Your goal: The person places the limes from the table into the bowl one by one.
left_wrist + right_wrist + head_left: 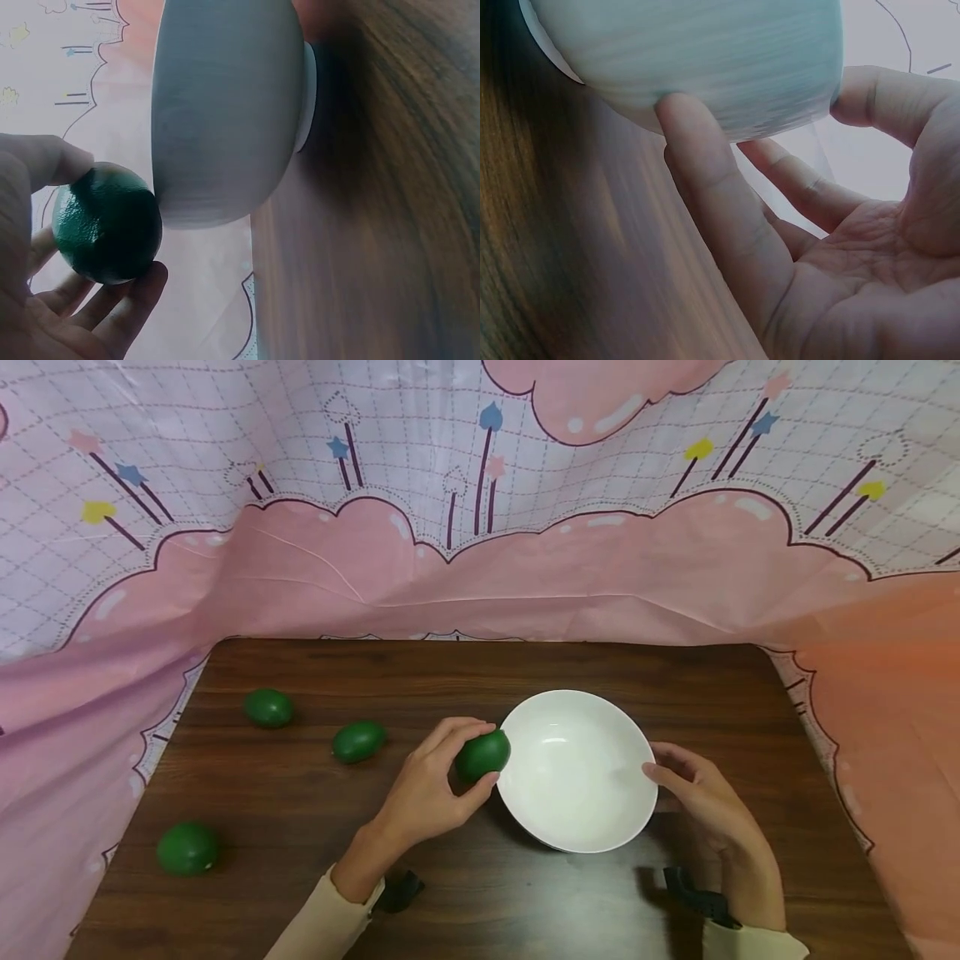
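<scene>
A glossy green lime (482,755) is pinched between the thumb and fingers of my left hand (435,781), right at the left rim of a white bowl (577,768). In the left wrist view that lime (109,225) overlaps the edge of the bowl's outer wall (225,112). My right hand (705,797) holds the bowl from the right, thumb at the rim. Its fingers (697,142) press the outer wall from below in the right wrist view. The bowl stands upright on the table, its inside bare white.
Three more limes lie on the left of the dark wooden table (480,902): one at the back (268,707), one nearer the middle (358,742), one toward the front (187,849). A pink and white patterned cloth (480,577) hangs behind and along the sides.
</scene>
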A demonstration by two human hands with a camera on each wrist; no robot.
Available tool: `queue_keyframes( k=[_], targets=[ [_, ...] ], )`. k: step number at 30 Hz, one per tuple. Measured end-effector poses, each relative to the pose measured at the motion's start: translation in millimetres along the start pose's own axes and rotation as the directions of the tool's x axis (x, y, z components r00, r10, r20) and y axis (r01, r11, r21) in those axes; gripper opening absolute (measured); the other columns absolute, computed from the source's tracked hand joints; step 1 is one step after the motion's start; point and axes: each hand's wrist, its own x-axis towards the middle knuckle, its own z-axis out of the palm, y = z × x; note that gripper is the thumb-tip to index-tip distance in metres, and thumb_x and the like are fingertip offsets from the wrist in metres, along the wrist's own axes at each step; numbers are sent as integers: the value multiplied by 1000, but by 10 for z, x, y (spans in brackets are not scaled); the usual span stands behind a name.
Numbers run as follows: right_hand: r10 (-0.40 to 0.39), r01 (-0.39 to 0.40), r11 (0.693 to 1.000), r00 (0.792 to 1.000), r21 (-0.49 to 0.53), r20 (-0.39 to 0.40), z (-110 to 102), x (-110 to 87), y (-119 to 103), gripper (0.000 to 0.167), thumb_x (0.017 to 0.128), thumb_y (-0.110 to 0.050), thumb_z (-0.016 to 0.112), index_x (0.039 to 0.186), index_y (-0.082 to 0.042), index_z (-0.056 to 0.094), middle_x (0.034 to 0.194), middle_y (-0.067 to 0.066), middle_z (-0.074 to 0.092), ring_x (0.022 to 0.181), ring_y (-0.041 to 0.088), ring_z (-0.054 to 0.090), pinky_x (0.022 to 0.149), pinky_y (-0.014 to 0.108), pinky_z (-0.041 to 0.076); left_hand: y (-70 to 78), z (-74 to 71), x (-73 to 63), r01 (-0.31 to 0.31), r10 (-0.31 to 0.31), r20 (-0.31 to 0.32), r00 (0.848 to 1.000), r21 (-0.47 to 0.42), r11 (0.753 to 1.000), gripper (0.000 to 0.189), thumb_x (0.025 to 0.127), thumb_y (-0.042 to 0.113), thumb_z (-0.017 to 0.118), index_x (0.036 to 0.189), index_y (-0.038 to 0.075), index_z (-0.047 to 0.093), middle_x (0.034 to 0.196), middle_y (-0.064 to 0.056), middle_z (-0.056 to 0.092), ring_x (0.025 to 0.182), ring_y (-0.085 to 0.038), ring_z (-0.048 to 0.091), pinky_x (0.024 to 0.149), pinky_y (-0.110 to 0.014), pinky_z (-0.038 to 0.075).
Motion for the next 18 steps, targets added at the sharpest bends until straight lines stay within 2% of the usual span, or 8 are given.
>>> queue_keyframes(
  k=[6,13,18],
  targets=[
    [11,-11,1000,1000,9,1,2,9,4,57,108,-28,62,153,3,46,115,-9,68,95,13,76,81,42,67,76,26,75,-17,17,26,999,3,1000,53,91,27,81,140,19,63,140,0,60,120,-17,68,91,-35,64],
    [5,-5,1000,1000,11,3,11,20,-19,57,108,-29,62,153,3,47,119,-1,67,96,14,75,82,43,67,139,81,141,-11,11,61,998,0,1000,53,91,28,81,141,21,63,139,2,59,117,-16,68,91,-33,63],
    [4,-4,1000,1000,21,13,9,9,-18,57,108,-28,61,153,4,46,118,-1,68,96,13,75,82,42,67,176,135,195,-14,13,95,995,10,1000,52,92,29,80,141,24,62,140,4,59,119,-15,67,92,-33,62]
  ],
)
